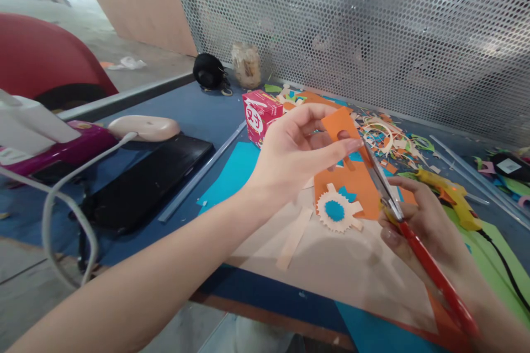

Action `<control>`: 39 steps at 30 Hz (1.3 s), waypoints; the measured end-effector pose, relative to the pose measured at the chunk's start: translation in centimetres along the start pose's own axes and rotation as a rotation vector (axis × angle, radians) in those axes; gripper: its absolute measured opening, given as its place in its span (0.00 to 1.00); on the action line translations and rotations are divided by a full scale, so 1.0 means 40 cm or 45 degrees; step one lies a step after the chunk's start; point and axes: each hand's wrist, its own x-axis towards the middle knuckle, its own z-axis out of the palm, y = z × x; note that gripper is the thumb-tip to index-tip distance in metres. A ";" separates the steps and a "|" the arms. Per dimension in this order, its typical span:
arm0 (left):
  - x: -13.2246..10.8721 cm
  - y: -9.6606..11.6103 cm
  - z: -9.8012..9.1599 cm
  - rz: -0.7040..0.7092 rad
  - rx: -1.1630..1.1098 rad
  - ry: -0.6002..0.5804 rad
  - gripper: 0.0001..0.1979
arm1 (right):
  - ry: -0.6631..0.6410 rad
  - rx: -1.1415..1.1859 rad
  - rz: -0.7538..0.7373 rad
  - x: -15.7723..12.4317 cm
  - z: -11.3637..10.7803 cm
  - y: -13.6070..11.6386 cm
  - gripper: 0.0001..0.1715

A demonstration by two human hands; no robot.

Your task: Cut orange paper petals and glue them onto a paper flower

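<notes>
Two bare hands hold an orange paper piece and scissors over a craft table

The left hand point(296, 146) reaches in from the lower left and pinches a small orange paper piece point(333, 121) between thumb and fingers, raised above the table point(178, 102). The piece has a rounded notch or hole near the thumb. The right hand point(426, 237) is closed around a pair of scissors point(414, 242) with red handles. Their metal blades point up and to the left and meet the right side of the orange piece; whether they are cutting into it, I cannot tell.

Below the hands, a large cream sheet point(343, 270) covers the near part of the blue tabletop. On it lie a cream cut-out with a toothed edge point(325, 223), bearing a blue disc point(334, 210) at its centre, and a narrow cream strip point(295, 240). A larger orange sheet point(350, 187) lies just behind the cut-out.

Beyond the hands are a pink box point(255, 116) and a heap of coloured paper scraps point(387, 135). To the right, a yellow glue gun point(453, 193) lies near a green sheet point(503, 267). To the left is a black phone point(153, 182). A perforated metal screen point(351, 27) stands along the back, with a clear jar point(247, 66) near it.
</notes>
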 end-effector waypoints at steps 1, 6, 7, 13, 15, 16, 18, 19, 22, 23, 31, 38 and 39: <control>0.000 0.000 0.000 -0.003 -0.004 0.000 0.14 | -0.002 0.009 0.001 0.000 0.000 0.001 0.28; 0.002 0.000 -0.001 -0.017 0.021 0.019 0.15 | -0.031 -0.031 -0.011 0.002 -0.004 0.005 0.28; 0.002 0.000 -0.001 -0.020 0.032 0.024 0.15 | -0.032 -0.049 -0.014 0.003 -0.004 0.006 0.27; 0.003 0.001 0.001 -0.054 0.039 0.046 0.16 | -0.030 -0.009 -0.046 0.006 -0.005 0.017 0.28; 0.004 0.001 0.001 -0.078 0.016 0.047 0.15 | -0.021 -0.032 -0.060 0.008 -0.006 0.020 0.28; 0.004 0.002 0.002 -0.088 -0.001 0.043 0.15 | -0.015 -0.058 -0.066 0.008 -0.006 0.021 0.28; 0.004 0.005 0.003 -0.105 -0.027 0.031 0.13 | -0.016 -0.099 -0.074 0.009 -0.009 0.023 0.28; 0.004 0.007 0.003 -0.112 -0.033 0.021 0.12 | -0.019 -0.108 -0.072 0.010 -0.010 0.023 0.28; 0.004 0.013 0.002 -0.114 -0.023 -0.008 0.08 | -0.021 -0.117 -0.049 0.010 -0.013 0.022 0.29; 0.004 0.013 0.001 -0.109 -0.017 -0.015 0.08 | -0.017 -0.119 -0.046 0.010 -0.013 0.021 0.29; 0.007 0.006 -0.004 -0.042 0.007 0.029 0.05 | -0.020 -0.051 -0.028 0.006 -0.008 0.012 0.28; 0.006 0.007 0.001 0.014 0.044 0.070 0.05 | -0.033 -0.089 -0.047 0.010 -0.012 0.021 0.29; 0.006 0.007 0.001 0.016 0.061 0.077 0.05 | -0.039 -0.104 -0.047 0.010 -0.013 0.021 0.28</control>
